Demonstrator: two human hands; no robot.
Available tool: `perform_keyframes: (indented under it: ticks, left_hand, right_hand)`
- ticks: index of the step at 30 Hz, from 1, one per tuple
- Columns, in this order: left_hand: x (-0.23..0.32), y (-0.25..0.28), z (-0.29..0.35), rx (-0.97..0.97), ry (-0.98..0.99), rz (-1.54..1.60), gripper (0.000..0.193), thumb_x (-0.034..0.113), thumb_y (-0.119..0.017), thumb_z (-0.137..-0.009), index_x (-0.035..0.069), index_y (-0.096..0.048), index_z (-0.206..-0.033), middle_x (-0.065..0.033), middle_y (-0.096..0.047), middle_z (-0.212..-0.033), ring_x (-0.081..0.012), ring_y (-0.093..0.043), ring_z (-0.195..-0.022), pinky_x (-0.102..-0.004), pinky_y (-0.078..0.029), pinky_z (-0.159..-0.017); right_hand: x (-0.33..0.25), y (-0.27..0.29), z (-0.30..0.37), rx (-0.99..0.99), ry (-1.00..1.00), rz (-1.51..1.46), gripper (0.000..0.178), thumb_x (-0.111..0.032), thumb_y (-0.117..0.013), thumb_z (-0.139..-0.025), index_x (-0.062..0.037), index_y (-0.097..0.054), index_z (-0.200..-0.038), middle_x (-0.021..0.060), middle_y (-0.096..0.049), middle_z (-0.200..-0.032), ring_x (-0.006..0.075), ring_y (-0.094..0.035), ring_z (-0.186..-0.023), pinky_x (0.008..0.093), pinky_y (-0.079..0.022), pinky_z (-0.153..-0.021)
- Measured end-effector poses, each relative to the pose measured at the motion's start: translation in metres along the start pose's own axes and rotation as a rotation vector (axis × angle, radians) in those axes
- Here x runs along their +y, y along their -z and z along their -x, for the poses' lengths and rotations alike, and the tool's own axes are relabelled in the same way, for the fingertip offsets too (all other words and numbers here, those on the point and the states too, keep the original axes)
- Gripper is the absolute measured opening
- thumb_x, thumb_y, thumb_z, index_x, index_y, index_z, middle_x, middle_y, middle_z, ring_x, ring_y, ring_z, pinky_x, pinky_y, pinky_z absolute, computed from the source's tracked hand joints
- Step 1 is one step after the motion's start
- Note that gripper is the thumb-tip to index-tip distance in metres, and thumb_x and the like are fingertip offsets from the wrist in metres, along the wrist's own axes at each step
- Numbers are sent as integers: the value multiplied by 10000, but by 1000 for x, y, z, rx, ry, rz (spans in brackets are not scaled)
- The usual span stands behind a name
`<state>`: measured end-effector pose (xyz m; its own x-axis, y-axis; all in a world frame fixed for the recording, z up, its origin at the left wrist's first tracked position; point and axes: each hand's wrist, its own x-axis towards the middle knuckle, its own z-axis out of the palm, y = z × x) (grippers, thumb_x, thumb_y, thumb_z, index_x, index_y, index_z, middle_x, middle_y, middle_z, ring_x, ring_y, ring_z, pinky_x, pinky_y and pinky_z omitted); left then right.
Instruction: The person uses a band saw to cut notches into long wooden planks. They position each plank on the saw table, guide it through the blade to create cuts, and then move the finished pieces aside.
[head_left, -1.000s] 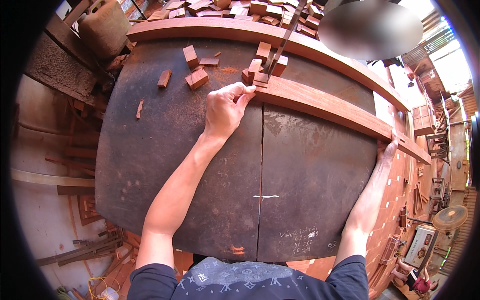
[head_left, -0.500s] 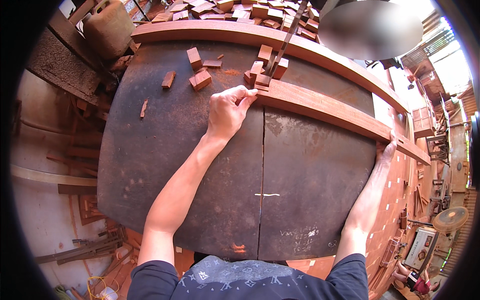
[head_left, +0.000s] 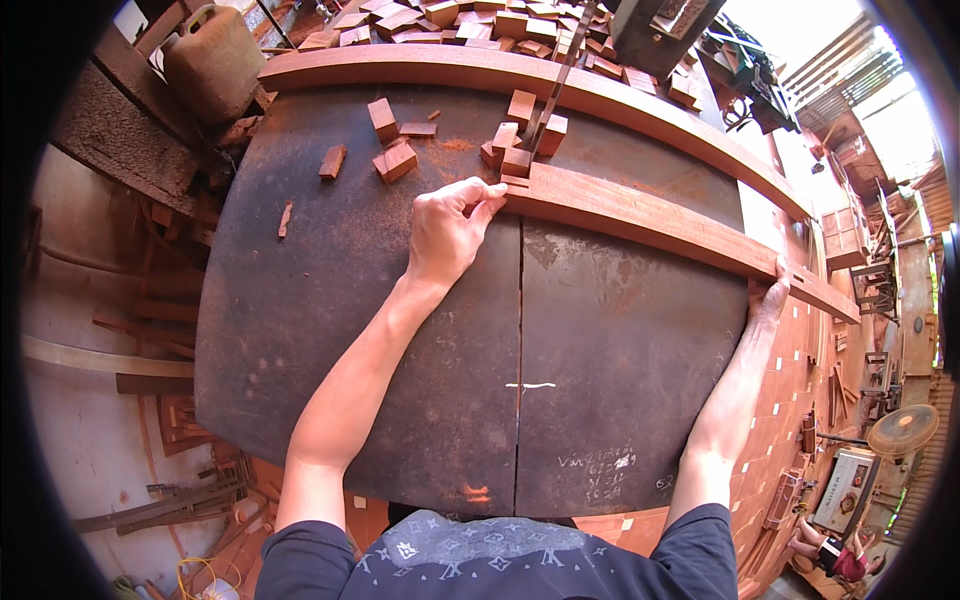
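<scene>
A long reddish wooden beam [head_left: 640,218] lies slantwise across the dark metal saw table [head_left: 420,420]. My left hand [head_left: 447,228] pinches its left end, thumb and fingers closed at the corner with a small notch. Toward the other end, my right hand [head_left: 768,294] grips the beam at the table's right edge, thumb on top. Just beyond the left end stands the narrow upright bandsaw blade [head_left: 562,80], close to my left fingertips. Small cut blocks [head_left: 520,106] cluster around the blade's foot, one block [head_left: 516,162] touching or nearly touching the beam's end.
Another long beam [head_left: 440,68] runs along the table's far side. Behind it is a heap of wooden blocks [head_left: 480,25]. Loose offcuts [head_left: 396,161] lie left of the blade. A plastic jerrycan [head_left: 210,62] stands far left, a fan [head_left: 902,430] at right; a person [head_left: 845,560] sits lower right.
The view has shifted slightly. Both hands keep their hold on the beam, which has barely moved. A blurred shape at upper right is gone, and a dark machine column shows there.
</scene>
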<state>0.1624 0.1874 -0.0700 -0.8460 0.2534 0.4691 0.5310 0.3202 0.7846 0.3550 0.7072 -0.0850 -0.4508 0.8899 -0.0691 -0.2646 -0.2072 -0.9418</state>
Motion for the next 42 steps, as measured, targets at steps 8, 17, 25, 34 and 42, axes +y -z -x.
perform_keyframes:
  ticks: [8,17,25,34,42]
  left_hand:
    - [62,19,37,-128,-169,-157,284,59,-929,-770,10,-699,-930,-159,-721,-1170,-289,-760,-946,-388,-622,-833]
    - [137,32,38,-293,-43,110,386,23,-886,-845,4,-698,-1181,-97,-750,-1026,-187,-730,-988,-327,-587,-889]
    - [196,44,27,-308,-250,-29,318,65,-854,-904,-20,-738,-1187,-48,-747,-948,-143,-707,-849,-287,-584,-779]
    - [227,53,25,-395,-357,-347,258,229,-782,-1002,-9,-686,-1029,-57,-718,-810,-128,-649,-670,-302,-516,-627]
    - [287,-4,80,-727,-449,-40,361,212,-736,-1050,42,-518,-817,75,-431,-674,-20,-345,-602,-246,-253,-526]
  right_hand:
    - [-1,59,-9,68,-130,-12,569,-488,-543,-995,-59,-587,-1366,155,-680,-1280,308,-702,-1129,504,-592,-970]
    - [18,58,-17,375,-202,219,708,-684,-745,-814,-129,-613,-1232,91,-675,-929,214,-682,-746,464,-571,-685]
    - [23,28,10,125,-199,99,700,-539,-842,-802,-152,-638,-1349,104,-673,-1117,238,-616,-1005,392,-523,-866]
    - [28,26,8,80,-348,-116,638,-397,-749,-821,-104,-659,-1381,246,-600,-1446,382,-542,-1329,601,-400,-1111]
    - [7,202,19,16,-563,-325,412,-245,-683,-922,-2,-601,-1245,223,-748,-1126,402,-757,-978,672,-575,-952]
